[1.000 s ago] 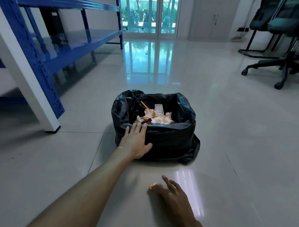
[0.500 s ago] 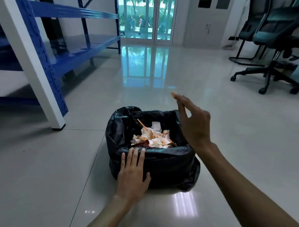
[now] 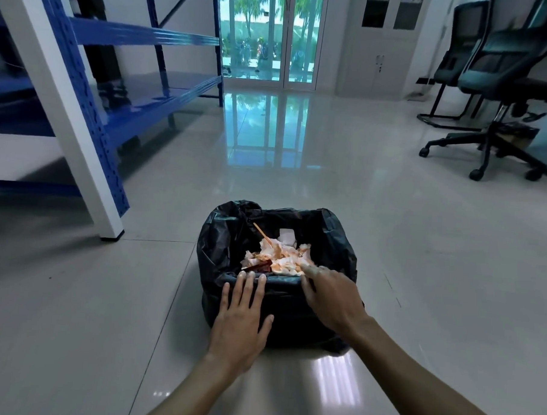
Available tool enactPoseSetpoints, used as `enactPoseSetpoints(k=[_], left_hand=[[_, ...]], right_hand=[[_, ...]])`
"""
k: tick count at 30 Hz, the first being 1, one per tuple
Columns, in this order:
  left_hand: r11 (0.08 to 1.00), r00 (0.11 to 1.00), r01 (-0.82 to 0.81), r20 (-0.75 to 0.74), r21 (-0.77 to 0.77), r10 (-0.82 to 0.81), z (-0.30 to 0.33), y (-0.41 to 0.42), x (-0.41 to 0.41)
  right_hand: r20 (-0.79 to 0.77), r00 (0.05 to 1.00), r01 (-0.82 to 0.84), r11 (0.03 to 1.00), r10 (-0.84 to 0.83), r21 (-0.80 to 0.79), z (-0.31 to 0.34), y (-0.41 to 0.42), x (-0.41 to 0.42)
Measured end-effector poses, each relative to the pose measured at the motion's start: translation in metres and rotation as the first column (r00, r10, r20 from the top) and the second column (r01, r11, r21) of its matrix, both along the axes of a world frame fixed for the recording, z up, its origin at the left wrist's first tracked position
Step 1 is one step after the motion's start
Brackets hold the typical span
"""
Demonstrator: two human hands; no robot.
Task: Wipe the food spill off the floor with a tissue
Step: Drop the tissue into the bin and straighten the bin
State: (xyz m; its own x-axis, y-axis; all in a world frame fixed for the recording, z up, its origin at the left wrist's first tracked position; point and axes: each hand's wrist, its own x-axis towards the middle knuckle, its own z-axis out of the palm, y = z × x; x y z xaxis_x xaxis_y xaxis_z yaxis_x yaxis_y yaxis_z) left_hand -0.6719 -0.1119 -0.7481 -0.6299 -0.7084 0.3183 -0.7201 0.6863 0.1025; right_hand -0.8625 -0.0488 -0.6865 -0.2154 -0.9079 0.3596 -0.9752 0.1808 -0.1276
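A small bin lined with a black bag [image 3: 224, 236] stands on the glossy tiled floor [image 3: 420, 260] in front of me. Inside lie crumpled white tissues stained orange [image 3: 282, 258], a thin wooden stick and a dark red scrap. My left hand [image 3: 242, 319] lies flat against the bin's front wall, fingertips on the rim, holding nothing. My right hand [image 3: 331, 297] rests on the front right rim, its blurred fingertips reaching over towards the tissues; I see nothing in it. No spill shows on the floor around the bin.
A blue and white metal shelf rack [image 3: 96, 137] stands close on the left, its foot near the bin. Office chairs on castors [image 3: 497, 76] are at the right back. Glass doors [image 3: 270, 34] and a white cabinet [image 3: 380, 39] line the far wall.
My right hand rose from the floor to above the bin, then came down onto the front right rim. The left hand stayed on the bin's front. The view came closer.
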Motion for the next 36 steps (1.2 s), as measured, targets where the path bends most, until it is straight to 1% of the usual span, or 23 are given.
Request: enactPoseSetpoints(k=[2,4,6,11,16,19,22,26,30,36], left_hand=[[1.0,0.999,0.002,-0.05,0.024,-0.001,0.003,0.0,-0.002],[0.999,0.996,-0.029,-0.084,0.045,0.033,0.004,-0.001,0.0],[0.998,0.995,-0.047,-0.086,0.045,0.051,0.003,-0.002,0.006],[0.997,0.998,-0.015,-0.053,0.07,0.018,0.002,-0.013,0.013],[0.997,1.0,-0.007,0.012,0.075,0.006,0.007,-0.043,0.0],[0.997,1.0,-0.009,0.019,0.072,0.008,0.003,-0.063,-0.01],[0.997,1.0,-0.011,0.019,0.078,0.01,0.002,-0.085,-0.024],[0.991,0.999,0.004,0.039,0.134,-0.009,-0.001,-0.132,-0.048],[0.986,0.998,0.006,0.054,0.167,-0.015,-0.003,-0.173,-0.069],[0.976,0.998,0.003,0.06,0.219,-0.017,0.001,-0.19,-0.083]], right_hand=[[-0.035,0.999,-0.008,1.0,0.008,-0.002,-0.013,0.008,0.003],[-0.063,0.998,0.006,1.0,-0.007,-0.005,-0.027,0.014,0.007],[-0.073,0.997,0.02,1.0,-0.02,0.003,-0.039,0.021,0.01],[-0.068,0.998,0.013,0.999,-0.01,0.044,-0.047,0.02,0.011],[-0.04,0.999,0.019,0.997,-0.016,0.069,-0.044,-0.008,0.0],[-0.02,1.0,0.011,0.996,-0.009,0.085,-0.043,-0.029,-0.011],[-0.036,0.999,0.018,0.995,-0.015,0.098,-0.044,-0.048,-0.022],[-0.075,0.996,0.055,0.996,-0.049,0.076,-0.053,-0.085,-0.042],[-0.062,0.996,0.072,0.995,-0.068,0.068,-0.058,-0.123,-0.062],[-0.022,0.996,0.089,0.993,-0.088,0.073,-0.058,-0.146,-0.074]])
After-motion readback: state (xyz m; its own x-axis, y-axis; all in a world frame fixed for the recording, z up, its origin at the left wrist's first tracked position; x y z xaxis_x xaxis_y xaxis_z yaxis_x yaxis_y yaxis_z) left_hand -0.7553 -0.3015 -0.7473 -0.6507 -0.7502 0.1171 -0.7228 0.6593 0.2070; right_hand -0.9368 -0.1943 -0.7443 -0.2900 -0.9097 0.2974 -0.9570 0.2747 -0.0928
